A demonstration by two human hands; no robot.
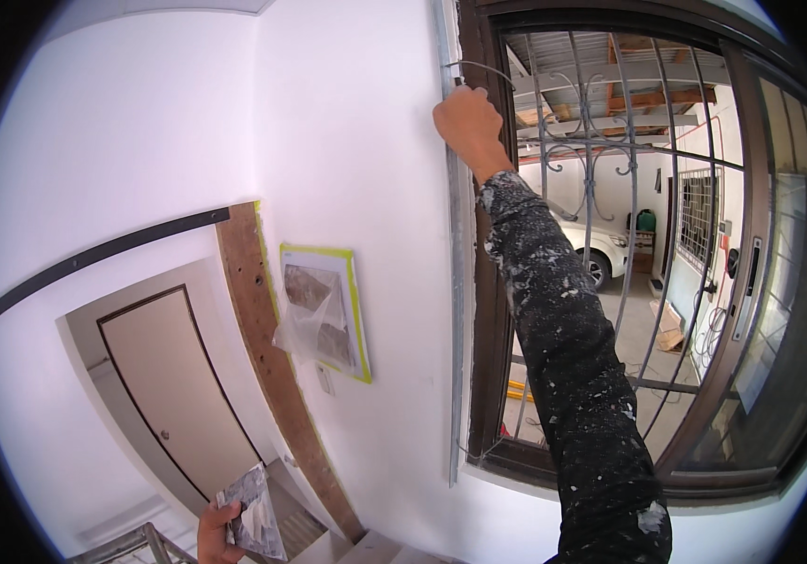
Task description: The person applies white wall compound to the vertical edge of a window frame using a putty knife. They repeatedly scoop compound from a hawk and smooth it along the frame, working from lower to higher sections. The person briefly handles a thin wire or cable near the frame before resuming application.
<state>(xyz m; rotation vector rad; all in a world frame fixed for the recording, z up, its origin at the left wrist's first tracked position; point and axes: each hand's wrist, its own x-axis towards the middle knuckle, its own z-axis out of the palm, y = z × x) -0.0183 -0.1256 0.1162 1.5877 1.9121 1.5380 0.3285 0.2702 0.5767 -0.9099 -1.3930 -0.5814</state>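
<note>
My left hand (218,531), low at the bottom edge, is closed on a flat, grey-smeared plate tool (253,512). My right hand (467,127) is raised high in a paint-spattered black sleeve, closed around a small object mostly hidden by the fingers. It is at a long grey metal strip (455,329) running beside the dark brown window frame (486,395). A thin curved wire or bar shows just above the fist, near the frame's upper left.
A grilled sliding window (737,310) opens onto a white car (577,244). Left are a plastic-covered, yellow-taped wall panel (319,310), a wooden board (253,282), a dark rail (103,254) and a door (173,385). Stairs (385,550) and a metal railing (155,545) lie below.
</note>
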